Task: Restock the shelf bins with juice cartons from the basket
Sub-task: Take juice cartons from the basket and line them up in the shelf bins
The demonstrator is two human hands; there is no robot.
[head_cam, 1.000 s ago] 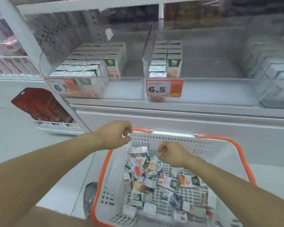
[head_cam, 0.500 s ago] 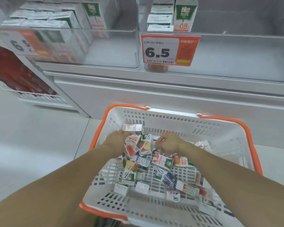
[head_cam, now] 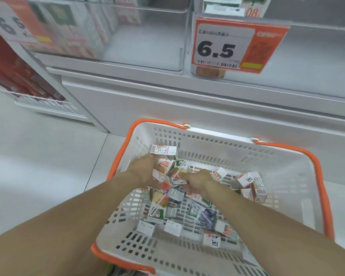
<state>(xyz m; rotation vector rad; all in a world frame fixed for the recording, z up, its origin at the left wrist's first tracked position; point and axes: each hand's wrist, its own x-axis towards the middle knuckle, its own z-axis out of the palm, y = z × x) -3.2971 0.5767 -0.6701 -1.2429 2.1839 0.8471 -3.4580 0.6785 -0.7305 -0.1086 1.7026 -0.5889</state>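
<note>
Both hands are now lowered deeper into the basket [head_cam: 283,177] than half a second ago, and the shelf bins are seen from closer up. A loose heap of juice cartons [head_cam: 168,177] lies in the far left part of the basket floor, and it is enclosed from both sides: the left hand [head_cam: 145,172] is pressed against its left edge, the right hand [head_cam: 196,183] against its right edge. The fingers of both hands are curled in around cartons of the heap, though exactly which cartons are gripped cannot be told, as the fingertips are hidden among them. One carton [head_cam: 163,151] with a barcode face up lies just beyond the left hand, near the far wall. Further cartons are scattered over the slotted floor nearer the camera and to the right, apart from the hands. The basket is white with an orange rim and is set on the pale floor in front of the shelf. Above it, a clear bin [head_cam: 147,42] on the left is partly filled, and an orange price tag [head_cam: 237,46] marked 6.5 is fixed to the bin on the right.
</note>
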